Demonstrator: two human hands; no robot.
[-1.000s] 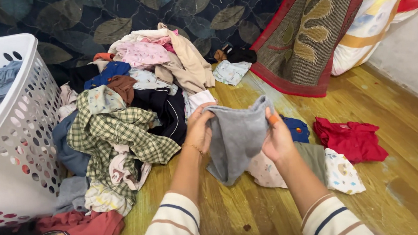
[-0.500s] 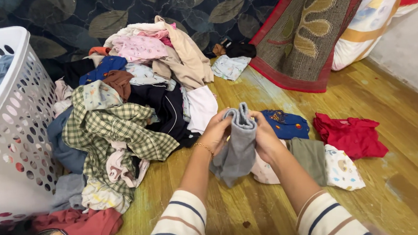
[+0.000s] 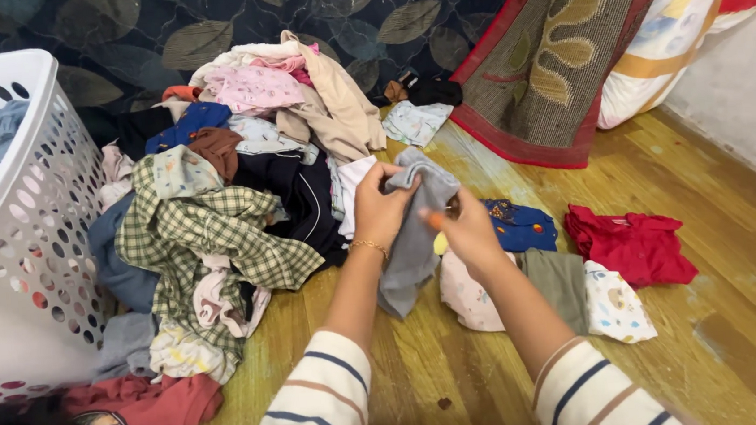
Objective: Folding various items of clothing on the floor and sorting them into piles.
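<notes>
The wooden floor (image 3: 727,302) is yellow-brown, glossy and scuffed, with worn patches toward the right. Behind it hangs or lies a dark blue fabric (image 3: 308,11) printed with large muted leaf shapes. Right of that fabric, a woven mat (image 3: 563,54) with a red border and a tan leaf pattern leans upward. Just right of the mat sits a bundled pillow or quilt (image 3: 686,17) in white, yellow and red. A pale wall (image 3: 746,93) meets the floor at the far right.

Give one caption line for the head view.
Both hands, left hand and right hand, hold a grey garment beside a clothes pile.
</notes>
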